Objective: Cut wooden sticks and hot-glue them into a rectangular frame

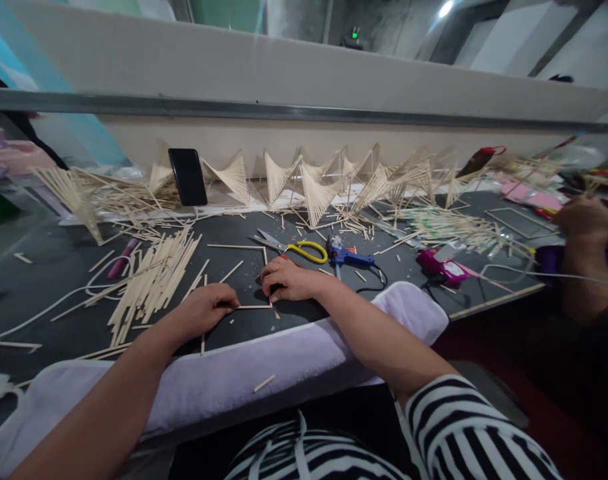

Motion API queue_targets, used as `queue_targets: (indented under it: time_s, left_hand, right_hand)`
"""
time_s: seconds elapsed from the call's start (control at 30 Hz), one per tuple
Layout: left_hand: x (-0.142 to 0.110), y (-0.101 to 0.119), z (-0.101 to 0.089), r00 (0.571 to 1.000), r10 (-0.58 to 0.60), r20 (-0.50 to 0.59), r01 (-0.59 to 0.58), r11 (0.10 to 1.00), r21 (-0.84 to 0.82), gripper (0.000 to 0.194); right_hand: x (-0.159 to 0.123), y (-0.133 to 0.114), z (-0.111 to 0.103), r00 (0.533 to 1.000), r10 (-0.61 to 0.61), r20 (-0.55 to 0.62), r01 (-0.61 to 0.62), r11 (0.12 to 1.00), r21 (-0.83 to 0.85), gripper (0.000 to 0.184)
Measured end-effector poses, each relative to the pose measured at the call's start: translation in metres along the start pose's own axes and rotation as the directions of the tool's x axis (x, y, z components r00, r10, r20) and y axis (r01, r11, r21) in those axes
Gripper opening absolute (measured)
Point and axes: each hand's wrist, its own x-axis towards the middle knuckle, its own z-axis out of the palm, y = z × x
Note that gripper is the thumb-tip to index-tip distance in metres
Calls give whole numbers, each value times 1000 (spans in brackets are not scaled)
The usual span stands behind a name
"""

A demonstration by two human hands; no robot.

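Note:
My left hand (pixel 207 309) is closed, thumb and fingertips pinching the left end of a thin wooden stick (pixel 255 307) that lies flat on the dark table. My right hand (pixel 290 279) curls its fingers over an upright-running stick (pixel 265 254), close to where it meets the near one at a corner. Along the far side lies another stick (pixel 234 247), its right end touching that same piece. Part of a further stick (pixel 203 343) shows beneath my left wrist. Just beyond my right hand are yellow-handled scissors (pixel 309 251) and a blue glue gun (pixel 351 257).
A pile of loose sticks (pixel 157 283) lies on the left. Twisted stick structures (pixel 317 193) line the back, beside a black phone (pixel 188 177). A lilac cushion (pixel 284 360) covers the front edge. Right are a magenta glue gun (pixel 441 265) and another person's hand (pixel 584 217).

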Motion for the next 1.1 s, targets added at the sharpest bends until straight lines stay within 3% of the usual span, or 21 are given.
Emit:
queue_targets:
  time_s: [0.33, 0.53, 0.73, 1.1]
  left_hand:
    - [-5, 2, -1, 1000, -1, -17, 0, 1000, -21, 18]
    - [-12, 4, -8, 1000, -24, -20, 23, 1000, -21, 37]
    - [-19, 15, -18, 996, -89, 0, 89, 991, 96, 51]
    - [-37, -6, -34, 998, -68, 14, 64, 975, 214, 35]
  right_hand:
    - [-1, -10, -6, 999, 31, 38, -32, 999, 42, 14]
    - [-5, -21, -9, 997, 73, -7, -72, 994, 83, 25]
    - [-2, -30, -2, 998, 65, -8, -65, 998, -3, 22]
    - [-2, -27, 3, 999, 45, -23, -46, 999, -9, 19]
